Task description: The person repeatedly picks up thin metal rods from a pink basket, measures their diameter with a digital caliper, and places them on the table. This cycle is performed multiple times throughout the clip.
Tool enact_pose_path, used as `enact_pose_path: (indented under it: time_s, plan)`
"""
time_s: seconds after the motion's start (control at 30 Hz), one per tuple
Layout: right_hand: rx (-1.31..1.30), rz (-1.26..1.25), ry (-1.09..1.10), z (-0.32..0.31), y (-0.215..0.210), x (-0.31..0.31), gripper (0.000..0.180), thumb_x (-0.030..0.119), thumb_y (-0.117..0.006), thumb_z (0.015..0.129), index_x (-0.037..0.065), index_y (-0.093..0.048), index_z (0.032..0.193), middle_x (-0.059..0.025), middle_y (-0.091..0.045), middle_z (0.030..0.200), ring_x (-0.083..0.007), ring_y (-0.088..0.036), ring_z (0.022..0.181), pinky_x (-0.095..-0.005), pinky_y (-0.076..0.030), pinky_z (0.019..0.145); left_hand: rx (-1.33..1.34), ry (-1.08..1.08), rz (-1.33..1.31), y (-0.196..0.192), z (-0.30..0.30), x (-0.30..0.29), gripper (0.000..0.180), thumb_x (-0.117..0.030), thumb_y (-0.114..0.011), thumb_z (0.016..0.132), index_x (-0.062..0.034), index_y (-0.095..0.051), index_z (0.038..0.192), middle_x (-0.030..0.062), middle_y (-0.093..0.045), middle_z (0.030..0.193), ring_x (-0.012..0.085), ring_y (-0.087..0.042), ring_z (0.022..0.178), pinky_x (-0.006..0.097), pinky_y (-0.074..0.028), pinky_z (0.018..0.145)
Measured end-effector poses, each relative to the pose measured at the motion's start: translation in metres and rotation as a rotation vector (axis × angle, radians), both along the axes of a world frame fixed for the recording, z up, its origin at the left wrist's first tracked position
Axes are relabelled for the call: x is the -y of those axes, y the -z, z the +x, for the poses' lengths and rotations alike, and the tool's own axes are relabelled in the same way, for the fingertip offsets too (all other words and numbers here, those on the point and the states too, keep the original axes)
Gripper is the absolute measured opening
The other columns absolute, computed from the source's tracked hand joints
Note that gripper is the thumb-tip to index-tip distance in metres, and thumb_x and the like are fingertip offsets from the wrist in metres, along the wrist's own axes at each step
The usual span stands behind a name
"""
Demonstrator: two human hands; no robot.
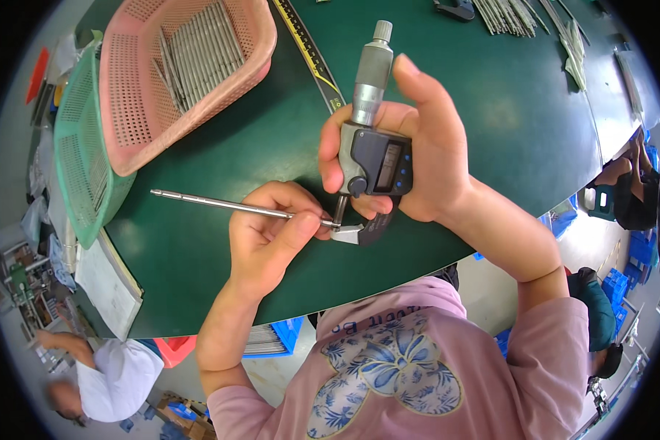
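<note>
At frame centre, the left hand (pixel 268 235) is pinching a thin metal rod (pixel 227 204), feeding its tip into the digital micrometer (pixel 370 158) that the right hand (pixel 418 154) is gripping above the green tabletop (pixel 220 154).

We take this for a factory inspection workshop: green-matted desk (pixel 220 154), pink basket (pixel 191 66) and green basket (pixel 81 154) stocked with metal rods, digital micrometer (pixel 374 158), steel ruler (pixel 309 51), blue parts bins (pixel 642 249) on the floor, other workers close by.
</note>
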State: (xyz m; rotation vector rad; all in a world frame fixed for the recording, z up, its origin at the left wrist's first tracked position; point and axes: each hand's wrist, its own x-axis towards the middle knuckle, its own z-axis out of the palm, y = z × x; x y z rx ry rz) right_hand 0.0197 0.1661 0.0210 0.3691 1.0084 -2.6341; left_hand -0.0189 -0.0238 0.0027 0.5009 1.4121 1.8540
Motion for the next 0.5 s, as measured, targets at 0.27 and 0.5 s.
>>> enact_pose_path:
  time_s: [0.27, 0.5]
  plan:
    - [0.057, -0.051, -0.055, -0.0015, 0.0014, -0.002, 0.068, 0.052, -0.013, 0.087, -0.003, -0.055, 0.083, -0.0137, -0.057, 0.066, -0.0165, -0.042, 0.039, -0.0251, -0.036, 0.039, 0.073, 0.018, 0.051, 0.0029, 0.0005, 0.0017, 0.01, -0.001, -0.058, 0.079, 0.0019, -0.051, 0.086, 0.0101, -0.057, 0.084, 0.0132, -0.056, 0.075, 0.024, -0.046, 0.068]
    - [0.071, -0.101, -0.076, 0.0, 0.0025, -0.0014, 0.067, 0.054, -0.021, 0.083, -0.004, -0.054, 0.083, -0.0146, -0.058, 0.067, -0.0164, -0.043, 0.039, -0.0252, -0.036, 0.039, 0.018, 0.109, 0.146, 0.0083, -0.0019, 0.0043, 0.013, 0.004, -0.057, 0.075, -0.0006, -0.051, 0.086, 0.0106, -0.054, 0.089, 0.0154, -0.054, 0.085, 0.026, -0.043, 0.075]
